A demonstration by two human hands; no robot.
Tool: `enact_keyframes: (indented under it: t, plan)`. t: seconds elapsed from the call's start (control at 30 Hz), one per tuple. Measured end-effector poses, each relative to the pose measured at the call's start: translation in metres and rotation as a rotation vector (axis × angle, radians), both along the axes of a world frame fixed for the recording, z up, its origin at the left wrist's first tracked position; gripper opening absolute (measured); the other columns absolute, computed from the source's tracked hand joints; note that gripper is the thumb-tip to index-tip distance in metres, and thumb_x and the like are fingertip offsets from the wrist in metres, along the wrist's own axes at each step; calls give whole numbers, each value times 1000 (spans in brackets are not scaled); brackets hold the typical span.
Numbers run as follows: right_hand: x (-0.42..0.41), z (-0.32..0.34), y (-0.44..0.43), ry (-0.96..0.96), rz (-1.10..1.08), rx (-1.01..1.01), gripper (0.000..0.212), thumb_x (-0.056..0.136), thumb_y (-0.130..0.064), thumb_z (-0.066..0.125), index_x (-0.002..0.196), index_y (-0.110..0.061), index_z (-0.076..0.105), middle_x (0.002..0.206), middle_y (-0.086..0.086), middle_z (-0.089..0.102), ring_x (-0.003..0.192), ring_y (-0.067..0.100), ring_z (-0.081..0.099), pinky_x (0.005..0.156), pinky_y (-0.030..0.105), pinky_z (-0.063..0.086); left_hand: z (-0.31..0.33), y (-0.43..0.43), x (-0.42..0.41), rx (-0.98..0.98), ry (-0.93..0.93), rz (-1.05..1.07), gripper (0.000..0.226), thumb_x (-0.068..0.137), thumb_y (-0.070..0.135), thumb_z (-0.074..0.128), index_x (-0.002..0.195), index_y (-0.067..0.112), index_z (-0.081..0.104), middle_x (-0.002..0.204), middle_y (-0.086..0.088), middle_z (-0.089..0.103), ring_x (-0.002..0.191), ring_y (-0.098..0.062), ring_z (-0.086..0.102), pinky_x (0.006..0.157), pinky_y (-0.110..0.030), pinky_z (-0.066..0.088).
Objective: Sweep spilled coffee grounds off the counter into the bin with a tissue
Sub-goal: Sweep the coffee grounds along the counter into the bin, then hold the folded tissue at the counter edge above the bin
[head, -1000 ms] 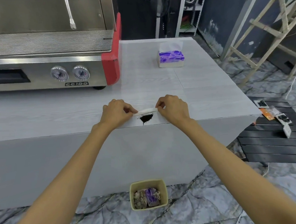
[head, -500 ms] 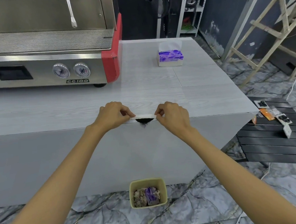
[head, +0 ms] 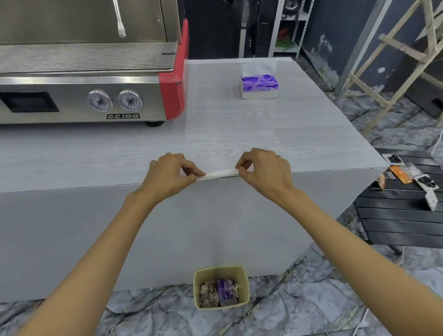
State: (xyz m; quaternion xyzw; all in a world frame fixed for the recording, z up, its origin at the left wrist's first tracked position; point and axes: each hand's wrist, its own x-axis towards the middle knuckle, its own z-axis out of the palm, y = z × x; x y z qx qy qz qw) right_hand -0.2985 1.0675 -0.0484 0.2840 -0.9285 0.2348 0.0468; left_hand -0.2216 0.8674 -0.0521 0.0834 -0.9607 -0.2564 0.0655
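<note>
Both hands pinch tissue (taut).

Looks like I'm in a half-built café: big espresso machine far left on the counter, wooden scaffolding far right.

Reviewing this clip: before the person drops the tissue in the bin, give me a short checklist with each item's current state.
1. Tissue held at both ends, by left hand and right hand: ok.
2. Tissue brought up to the front edge of the counter: ok.
3. No dark grounds visible on the counter top near the hands: ok.
4. Grounds landed in the bin: cannot tell; only crumpled waste shows inside.
5. Bin stands on the floor below the tissue, open at the top: ok.
6. Grounds clinging to the tissue's underside: cannot tell.
</note>
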Motion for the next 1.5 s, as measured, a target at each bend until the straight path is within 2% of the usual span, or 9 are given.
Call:
enact_keyframes:
  t: [0.23,0.4,0.5,0.63,0.83,1.07,1.23,1.5]
  plan:
    - [-34,10,-27,-12,-24,33,18,83,-16,53,89,-20,69,96,0,71,85,25,64,65,28,41,11,-3,-27,-11,83,105,22,81,18,57,91,31,72,82,4,56,91,-21,53,86,-41,38]
    - [-43,3,-34,-54,9,80,23,83,-10,50,97,-21,65,98,2,67,85,25,63,65,29,42,-2,4,-34,-129,42,70,34,86,12,49,103,34,68,73,5,39,83,-16,38,77,-34,27]
    - [-37,-6,-26,-51,37,68,21,85,-12,50,94,-22,66,98,3,63,82,24,60,64,29,41,-10,6,-28,-106,24,58,35,88,12,47,106,34,67,69,7,31,81,-14,34,76,-31,24]
    - [-26,-11,-15,-45,46,46,17,83,-14,53,87,-20,67,93,3,61,79,24,59,62,28,35,-10,9,-16,-179,20,-18,35,89,14,47,109,36,65,71,6,34,79,-14,33,73,-31,21]
    - [-9,-13,1,-14,101,43,15,83,-16,55,88,-22,68,91,-1,62,76,20,58,60,26,33,-13,13,5,-202,42,-80,37,88,13,48,109,38,64,75,4,37,79,-14,35,73,-31,22]
    - [-23,1,-6,15,108,15,17,83,-16,54,89,-22,69,92,0,63,79,20,59,62,27,36,-5,6,-10,-126,104,8,35,86,14,49,105,39,67,70,10,32,79,-13,36,76,-30,21]
    - [-32,-2,-10,-30,73,56,19,85,-14,52,93,-21,68,97,4,63,83,23,60,64,28,37,-8,15,-20,-136,45,34,37,87,12,47,107,37,66,71,8,32,79,-12,35,75,-30,21]
    - [-15,-22,15,19,93,-4,20,91,-17,50,96,-23,68,94,2,60,74,24,60,58,27,34,-18,35,3,-153,87,25,35,88,14,49,108,38,65,74,5,34,76,-14,35,71,-30,23]
